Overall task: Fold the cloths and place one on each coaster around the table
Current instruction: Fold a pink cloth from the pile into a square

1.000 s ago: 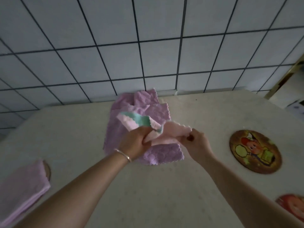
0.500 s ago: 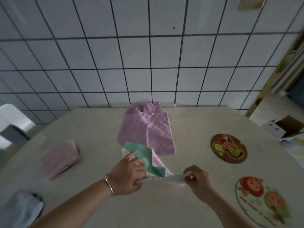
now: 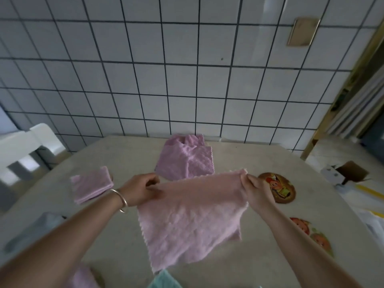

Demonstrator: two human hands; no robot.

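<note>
1. Hands first: our left hand [image 3: 141,189] pinches the upper left corner of the pink cloth [image 3: 191,217], and our right hand [image 3: 256,189] pinches the upper right corner, fingers clenched on the fabric at both ends.
2. The cloth hangs spread between us, above the table [image 3: 128,254], its lower edge draping toward us. We judge it unfolded, so its folding has hardly begun.
3. On the left, a folded pink cloth [image 3: 91,187] lies flat; we think a coaster sits beneath it, though it is hidden.
4. Nearer on the left a pale grey cloth [image 3: 31,231] lies blurred; we cannot tell if it is on a coaster.
5. A loose purple pile [image 3: 185,161] waits by the wall, still unfolded.
6. On the right, the far coaster [image 3: 280,189] and the near coaster [image 3: 313,235] are both bare.
7. Pink and teal fabric shows at the bottom edge, too cropped to judge.
8. We reckon the job is under halfway.
</note>
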